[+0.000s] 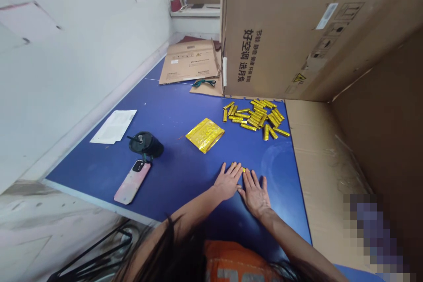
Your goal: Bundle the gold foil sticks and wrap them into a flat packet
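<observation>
My left hand (pixel 228 181) and my right hand (pixel 254 194) lie flat on the blue tabletop (pixel 185 176), palms down and fingers spread. Between their fingertips sits a small gold foil piece (pixel 244 169), touching or nearly touching both hands. Farther ahead lies a loose pile of gold foil sticks (pixel 256 116), out of reach of my fingers. A flat, shiny gold foil packet (pixel 205 135) rests to the left of that pile, apart from both hands.
A black tumbler with a straw (pixel 145 144), a pink-cased phone (pixel 132 181) and a paper sheet (pixel 114 126) lie on the table's left. Green-handled scissors (pixel 204 83) rest on flattened cardboard (pixel 190 61). A large cardboard carton (pixel 284 31) stands beyond the right side.
</observation>
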A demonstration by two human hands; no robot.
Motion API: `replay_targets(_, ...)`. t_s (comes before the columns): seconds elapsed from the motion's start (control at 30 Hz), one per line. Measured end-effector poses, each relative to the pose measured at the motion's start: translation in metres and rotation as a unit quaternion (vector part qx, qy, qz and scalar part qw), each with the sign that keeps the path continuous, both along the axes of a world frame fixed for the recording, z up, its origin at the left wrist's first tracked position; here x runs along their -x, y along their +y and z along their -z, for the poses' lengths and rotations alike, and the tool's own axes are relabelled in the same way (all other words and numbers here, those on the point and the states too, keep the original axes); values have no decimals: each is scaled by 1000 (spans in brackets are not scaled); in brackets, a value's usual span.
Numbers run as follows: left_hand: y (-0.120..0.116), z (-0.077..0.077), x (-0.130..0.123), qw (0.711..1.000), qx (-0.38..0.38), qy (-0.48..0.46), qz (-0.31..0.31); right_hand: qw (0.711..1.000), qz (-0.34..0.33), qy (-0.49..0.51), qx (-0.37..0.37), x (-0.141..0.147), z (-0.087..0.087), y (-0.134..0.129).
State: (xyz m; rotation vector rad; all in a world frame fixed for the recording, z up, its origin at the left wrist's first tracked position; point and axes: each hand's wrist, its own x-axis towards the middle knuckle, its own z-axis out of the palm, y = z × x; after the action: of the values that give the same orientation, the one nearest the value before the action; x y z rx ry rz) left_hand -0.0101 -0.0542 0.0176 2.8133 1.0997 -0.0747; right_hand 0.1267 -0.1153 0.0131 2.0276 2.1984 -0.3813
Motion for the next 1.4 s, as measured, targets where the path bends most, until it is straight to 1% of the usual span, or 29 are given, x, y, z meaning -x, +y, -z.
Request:
replay_targets(0.2, -5, 2, -2, 999, 24, -16, -25, 1000, -11, 19, -5, -13, 3, 3)
replay_targets(0.27, -6, 0, -3, 999, 28, -14, -33, 999, -2, 32, 6, -12, -1, 6)
replay_targets(0.37, -9, 1, -9, 998, 31, 0, -51, 998, 15, 64, 22, -4, -13, 13)
replay_targets(0.43, -11, 4, -13, 997, 34, 13, -63, 995, 10, 93, 30, 3, -19, 16)
replay_targets(0.5, -12, 8, -15, 997, 31, 14, -65, 993, 2, 108, 40, 5, -21, 17)
replay_targets(0.63, -12, 12, -8, 998, 13, -2, -63, 994, -21, 95, 43, 0, -15, 13)
replay_targets(0.8, -14, 10, 4, 996, 11, -4, -88, 996, -36, 73, 32, -7, -6, 12)
replay_targets(0.97, -22, 9, 2, 992, 7, -20, -124, 996, -41, 72, 29, -19, -6, 24)
replay_targets(1.07, -23, 7, 1, 992, 7, -19, -125, 996, -44, 72, 26, -23, -7, 29)
replay_targets(1.17, -22, 4, 2, 993, 13, -26, -118, 997, -30, 61, 27, -19, -11, 32)
replay_targets(1.27, -20, 1, 3, 993, 23, -31, -113, 998, -10, 61, 29, -7, -18, 38)
replay_targets(1.4, -21, 1, 3, 993, 30, -35, -112, 996, -37, 71, 24, 3, -25, 42)
